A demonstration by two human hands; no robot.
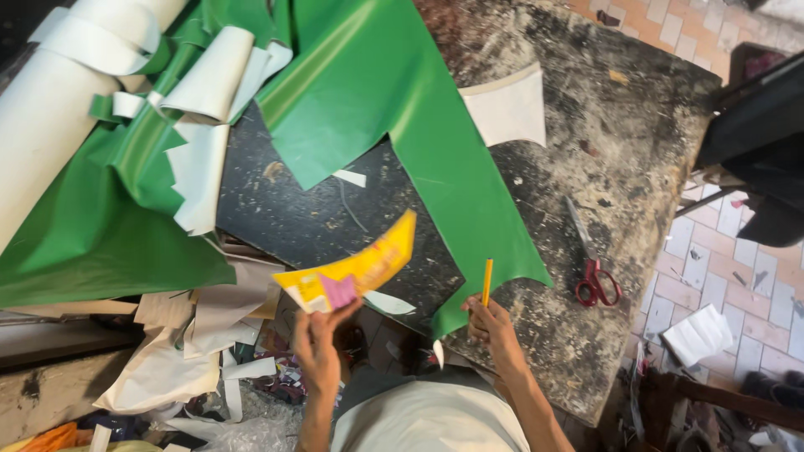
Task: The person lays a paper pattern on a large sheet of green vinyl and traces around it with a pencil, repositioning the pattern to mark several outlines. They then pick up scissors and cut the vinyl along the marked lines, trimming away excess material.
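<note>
L hand (318,343) fingers pinched yellow curved card template (356,272), lifted off worktop (620,142) nr green sheet (377,75). R hand (494,326) gripped pencil (487,281) upright at sheet's tip. Scissors (595,276) right of sheet, w/ white cut piece (509,109) beyond.

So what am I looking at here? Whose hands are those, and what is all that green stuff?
This one picture comes from a camera worn on a person's head, so you look down just as they do. No machine here, only two bare hands. The left hand holds up a curved yellow card piece with a pink patch. The right hand holds a yellow pencil pointing up. In front of them is a dark, scuffed worktable. Across it lies a big green sheet with shapes cut out, white on its back. A white cut piece lies on the table, and red-handled scissors rest on the right. At the left is a white roll and a pile of pale scraps.
</note>
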